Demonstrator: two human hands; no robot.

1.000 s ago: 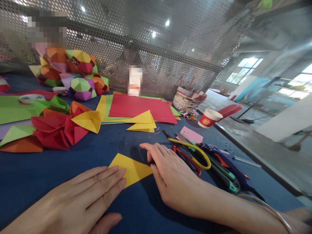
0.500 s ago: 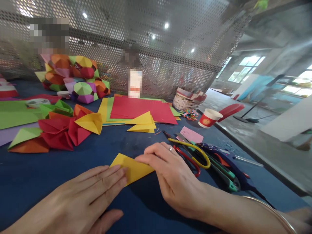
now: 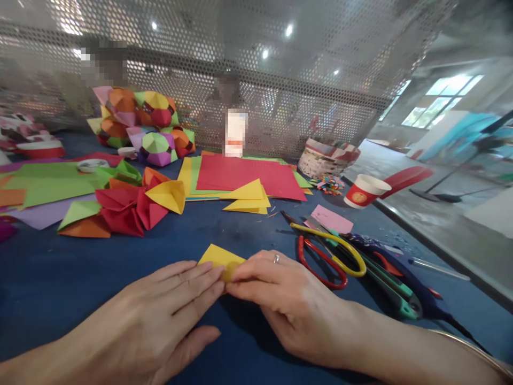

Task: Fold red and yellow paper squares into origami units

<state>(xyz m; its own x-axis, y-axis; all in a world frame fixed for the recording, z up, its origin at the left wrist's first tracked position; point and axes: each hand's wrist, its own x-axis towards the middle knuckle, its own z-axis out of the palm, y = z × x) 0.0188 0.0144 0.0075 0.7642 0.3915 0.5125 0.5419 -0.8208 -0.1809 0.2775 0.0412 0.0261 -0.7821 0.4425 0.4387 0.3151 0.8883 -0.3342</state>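
Observation:
A folded piece of yellow paper (image 3: 218, 255) lies on the blue tabletop, mostly covered by my hands. My left hand (image 3: 160, 305) rests flat across its left part, fingers stretched out and thumb apart. From the other side my right hand (image 3: 280, 291), with a ring on one finger, has its fingers and thumb closed on the paper's right part, the tips almost meeting my left fingertips. Just right of that hand lie scissors (image 3: 343, 250) with one yellow and one red handle. Yellow folded triangles (image 3: 250, 198) lie beyond the hands.
Stacked colored sheets (image 3: 252, 174) lie behind, with folded paper pieces (image 3: 120, 208) and paper balls (image 3: 156, 148) to the left. At right are a green-black cutter (image 3: 396, 289), a dark blue glue gun (image 3: 417, 278), a pink slip (image 3: 331, 218), a paper cup (image 3: 365, 191) and a basket (image 3: 326, 158).
My right fingers have come left, closer to my left fingertips, and cover more of the yellow paper. The view has turned so that the scene sits farther right.

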